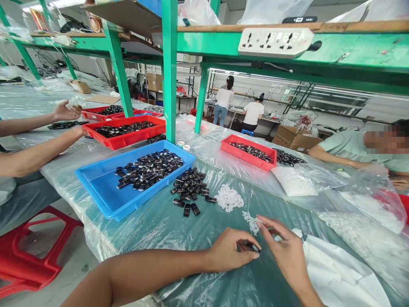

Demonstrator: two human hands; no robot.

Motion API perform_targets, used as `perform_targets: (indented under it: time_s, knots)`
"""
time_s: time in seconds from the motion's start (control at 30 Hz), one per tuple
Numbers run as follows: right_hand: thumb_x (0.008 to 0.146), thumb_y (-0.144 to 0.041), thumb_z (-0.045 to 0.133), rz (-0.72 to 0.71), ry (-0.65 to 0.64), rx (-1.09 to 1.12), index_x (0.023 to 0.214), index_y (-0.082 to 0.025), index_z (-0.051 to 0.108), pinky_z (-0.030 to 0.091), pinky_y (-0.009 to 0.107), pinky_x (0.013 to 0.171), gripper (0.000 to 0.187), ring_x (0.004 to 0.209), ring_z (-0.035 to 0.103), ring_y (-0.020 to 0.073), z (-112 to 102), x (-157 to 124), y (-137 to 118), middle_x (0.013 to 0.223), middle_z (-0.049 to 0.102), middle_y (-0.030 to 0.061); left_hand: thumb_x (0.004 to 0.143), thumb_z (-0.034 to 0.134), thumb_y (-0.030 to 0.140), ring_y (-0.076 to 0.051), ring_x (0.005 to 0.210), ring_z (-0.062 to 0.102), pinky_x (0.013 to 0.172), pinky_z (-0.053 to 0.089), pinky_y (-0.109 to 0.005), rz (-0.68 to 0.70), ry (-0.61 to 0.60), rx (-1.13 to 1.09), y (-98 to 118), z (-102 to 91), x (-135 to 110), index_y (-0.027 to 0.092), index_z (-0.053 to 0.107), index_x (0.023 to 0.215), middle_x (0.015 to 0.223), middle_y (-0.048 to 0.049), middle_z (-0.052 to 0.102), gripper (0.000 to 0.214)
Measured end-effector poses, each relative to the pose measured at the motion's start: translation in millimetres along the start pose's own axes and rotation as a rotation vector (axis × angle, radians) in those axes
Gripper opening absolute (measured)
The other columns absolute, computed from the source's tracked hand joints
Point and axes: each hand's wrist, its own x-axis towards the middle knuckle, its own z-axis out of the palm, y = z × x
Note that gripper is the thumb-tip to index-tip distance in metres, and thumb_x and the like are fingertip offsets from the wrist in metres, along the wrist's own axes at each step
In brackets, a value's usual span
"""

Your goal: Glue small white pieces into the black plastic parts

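Observation:
My left hand (230,250) rests on the plastic-covered table (179,226) with its fingers pinched round a small black part (253,247). My right hand (284,251) is right beside it, fingers curled, its fingertips at a little white piece (259,221) above that part. Just beyond lie a loose pile of black parts (191,187) and two small heaps of white pieces (229,198). A blue tray (105,187) holding more black parts sits to the left.
Red trays (124,138) (247,155) of black parts stand further back. A co-worker's arms (38,149) reach in from the left, above a red stool (32,251). Another person (361,149) sits at the right by bags of white pieces (295,179). Green shelf posts (169,72) rise mid-table.

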Motion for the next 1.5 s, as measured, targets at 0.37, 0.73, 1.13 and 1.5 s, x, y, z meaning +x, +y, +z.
perform_targets:
  time_s: [0.37,0.73,1.13,1.5]
  knots:
    - [0.078,-0.037,0.057,0.153,0.211,0.21,0.099,-0.025,0.068,0.05,0.024,0.07,0.026,0.097,0.059,0.0217,0,-56,0,0.104,0.064,0.0043,0.077,0.058,0.026,-0.017,0.079,0.062,0.074,0.049,-0.025,-0.025,-0.018,-0.107,-4,1.2,5,0.01,0.065,0.1,0.088,-0.011,0.066,0.029]
    - [0.079,-0.028,0.057,0.011,0.161,0.247,0.1,-0.027,0.068,0.051,0.025,0.069,0.024,0.09,0.061,0.0196,5,-54,1,0.096,0.065,0.004,0.081,0.055,0.036,-0.009,0.056,0.05,0.054,0.038,-0.019,-0.03,-0.064,-0.074,-2,-0.3,6,0.009,0.066,0.09,0.062,-0.0026,0.055,0.031]
    - [0.081,-0.041,0.052,0.329,0.061,0.515,0.118,-0.025,0.058,0.04,0.037,0.095,0.041,0.12,0.043,0.0243,15,-57,-15,0.127,0.051,0.004,0.079,0.053,0.048,-0.005,0.045,0.047,0.046,0.034,-0.018,-0.173,-0.177,-0.369,-5,-6.4,12,0.008,0.062,0.081,0.063,-0.002,0.053,0.041]
    - [0.078,-0.043,0.056,0.423,-0.018,0.617,0.115,-0.022,0.057,0.042,0.035,0.092,0.042,0.116,0.046,0.0249,17,-52,-16,0.127,0.051,0.0064,0.081,0.05,0.049,-0.004,0.044,0.039,0.044,0.031,-0.018,-0.129,-0.134,-0.26,-4,-4.6,9,0.008,0.062,0.083,0.059,0.0009,0.049,0.043]
